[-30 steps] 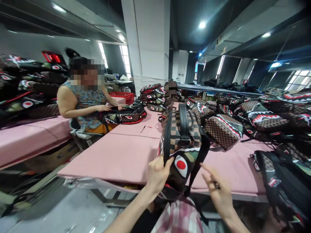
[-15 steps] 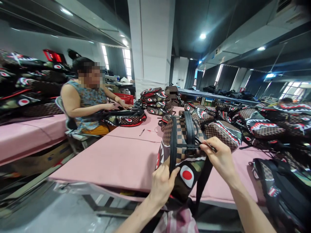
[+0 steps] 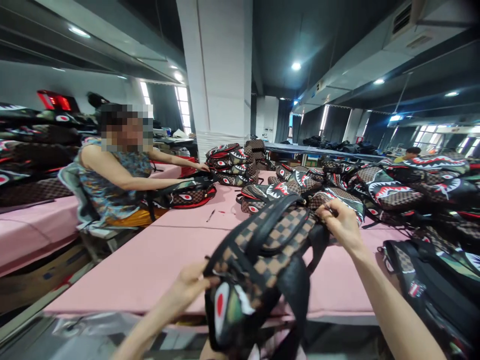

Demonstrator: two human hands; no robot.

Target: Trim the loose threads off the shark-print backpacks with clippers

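Far left: heap of patterned bags. Next to it, a seated co-worker, arms reaching over another bag that lay flat on the pink table. A pen lay nearby.

Left hand: fingers and thumb clenched on the near-left edge of the checked backpack, just above its red eye patch. The backpack was tilted at the table's near edge, handle side up, shoulder strap hanging down its right side.

Right hand: fingertips pinched together at the far upper end, on a small dark item. Whether a tool or a zip pull, could not tell; nor whether they also gripped the fabric.

Step in hand, my judgement: close handling of the bag's upper seam or zip, left hand steadying. A next move along that edge would call for a firm left hold, right fingertips free of the strap, and the top panel held taut.

Right of the hands: a large pile of similar bags, then a black-backed bag by the edge of view.
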